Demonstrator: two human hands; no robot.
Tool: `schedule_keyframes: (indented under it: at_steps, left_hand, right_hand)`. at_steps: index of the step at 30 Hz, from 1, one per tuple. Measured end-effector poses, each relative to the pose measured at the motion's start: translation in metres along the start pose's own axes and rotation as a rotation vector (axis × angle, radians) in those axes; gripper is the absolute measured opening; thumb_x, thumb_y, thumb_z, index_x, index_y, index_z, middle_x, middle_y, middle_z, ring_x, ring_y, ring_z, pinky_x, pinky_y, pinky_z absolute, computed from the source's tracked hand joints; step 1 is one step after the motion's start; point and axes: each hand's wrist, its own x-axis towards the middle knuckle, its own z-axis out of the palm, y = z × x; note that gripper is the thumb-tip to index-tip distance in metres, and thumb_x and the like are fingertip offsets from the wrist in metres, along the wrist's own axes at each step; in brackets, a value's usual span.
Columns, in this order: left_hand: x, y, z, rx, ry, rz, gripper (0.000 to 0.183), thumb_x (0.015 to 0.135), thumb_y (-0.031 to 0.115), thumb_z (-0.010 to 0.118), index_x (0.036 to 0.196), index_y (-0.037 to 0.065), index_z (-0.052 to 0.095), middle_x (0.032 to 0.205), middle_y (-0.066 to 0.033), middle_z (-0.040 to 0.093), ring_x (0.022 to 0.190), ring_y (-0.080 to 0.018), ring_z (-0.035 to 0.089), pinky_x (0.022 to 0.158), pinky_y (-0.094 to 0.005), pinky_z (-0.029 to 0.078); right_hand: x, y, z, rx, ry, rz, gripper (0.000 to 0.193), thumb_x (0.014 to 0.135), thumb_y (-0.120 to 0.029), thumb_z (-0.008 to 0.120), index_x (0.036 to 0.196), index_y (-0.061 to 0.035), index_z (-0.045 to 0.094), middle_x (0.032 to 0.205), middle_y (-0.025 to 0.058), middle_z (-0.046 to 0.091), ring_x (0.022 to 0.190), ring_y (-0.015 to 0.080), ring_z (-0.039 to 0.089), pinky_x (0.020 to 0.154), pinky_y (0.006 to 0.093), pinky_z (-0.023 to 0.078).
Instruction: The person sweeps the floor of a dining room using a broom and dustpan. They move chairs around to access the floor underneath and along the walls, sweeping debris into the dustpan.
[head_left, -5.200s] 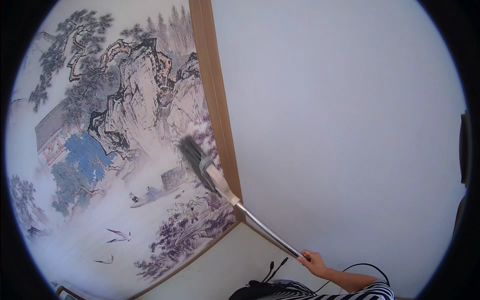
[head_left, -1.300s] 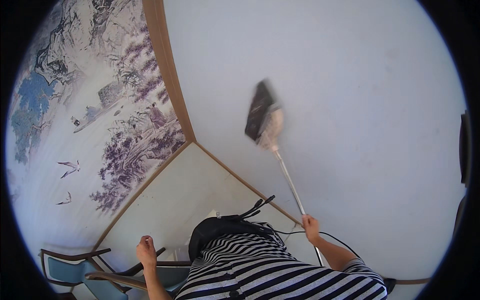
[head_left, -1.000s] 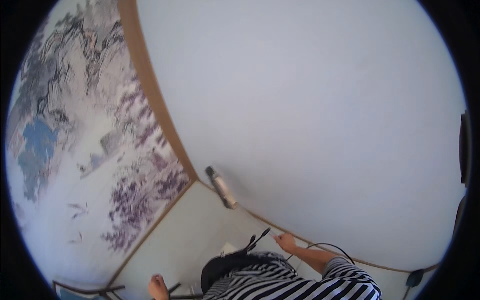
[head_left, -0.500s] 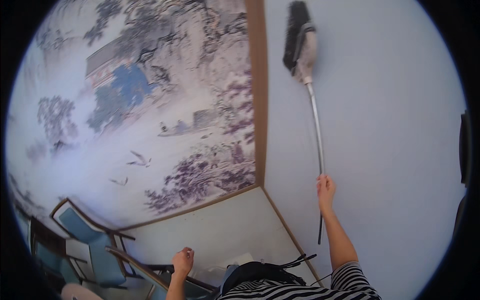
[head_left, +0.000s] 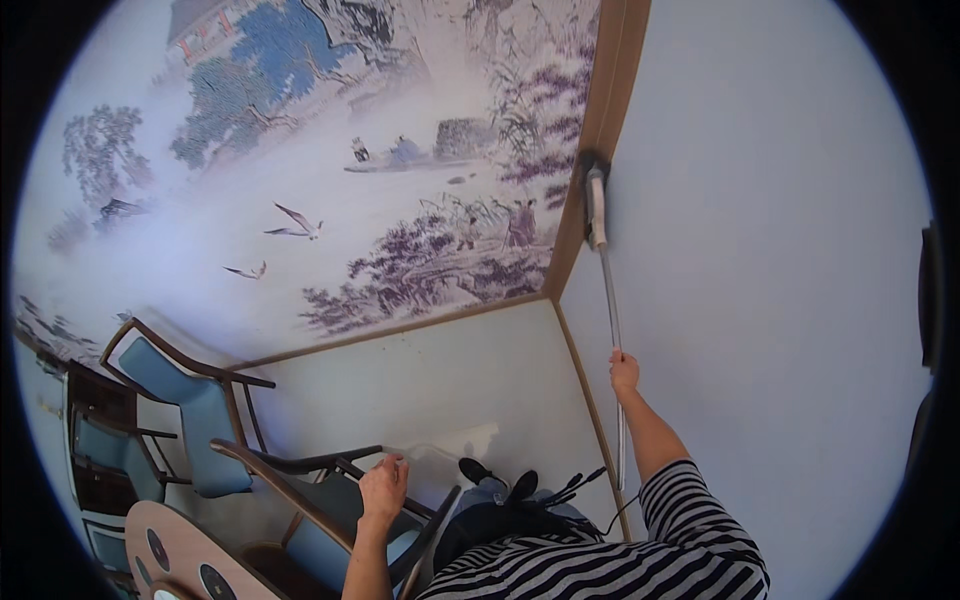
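Observation:
My right hand (head_left: 624, 372) is wrapped round the metal pole of a broom (head_left: 611, 300). Its pale head with dark bristles (head_left: 594, 205) is raised against the brown trim (head_left: 566, 245) where the mural and the plain wall meet. Below the hand, the pole's lower end runs down beside my striped sleeve. My left hand (head_left: 383, 487) hangs in front of me above a dark-framed chair (head_left: 345, 500), fingers loosely curled in, and nothing shows in it.
A painted mural (head_left: 420, 200) covers the left wall; a pale wall (head_left: 760, 260) rises on the right. Another blue chair (head_left: 200, 410) and a round table (head_left: 190, 545) stand at lower left. My dark shoes (head_left: 478, 470) are on the light floor (head_left: 420, 370).
The broom head has come down and left from the pale wall onto the corner trim. My right hand shifted slightly left. My left hand rose a little, and the view tilted downward.

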Motion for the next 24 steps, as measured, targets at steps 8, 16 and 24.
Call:
schedule_keyframes:
  at_steps: [8,16,24]
  left_hand:
    - [0.010,0.022,-0.007,-0.202,-0.135,0.000,0.019,0.079,0.018,0.052,0.093,0.005,0.057,0.072,-0.0123,0.060,0.064,-0.0280,0.058,0.058,-0.0357,0.044]
    - [0.021,0.014,0.018,-0.256,-0.295,-0.111,0.017,0.079,0.016,0.053,0.091,0.005,0.057,0.069,-0.0132,0.059,0.061,-0.0280,0.058,0.056,-0.0341,0.044]
    - [0.076,-0.010,0.084,-0.247,-0.307,-0.328,0.016,0.080,0.019,0.053,0.086,0.005,0.058,0.066,-0.0132,0.059,0.061,-0.0277,0.059,0.055,-0.0348,0.045]
  right_hand:
    - [-0.019,0.086,0.016,-0.148,-0.163,0.198,0.034,0.082,-0.033,0.052,0.068,-0.0016,0.055,0.051,0.0041,0.049,0.039,0.0134,0.046,0.033,0.0260,0.034]
    - [-0.143,0.031,-0.053,0.259,-0.661,0.624,0.026,0.081,-0.028,0.054,0.078,-0.0032,0.049,0.059,0.0035,0.049,0.040,0.0109,0.045,0.035,0.0249,0.037]
    - [-0.066,0.065,0.076,0.169,-0.640,0.782,0.022,0.077,-0.023,0.056,0.071,-0.0021,0.052,0.053,0.0032,0.047,0.039,0.0112,0.043,0.034,0.0261,0.035]
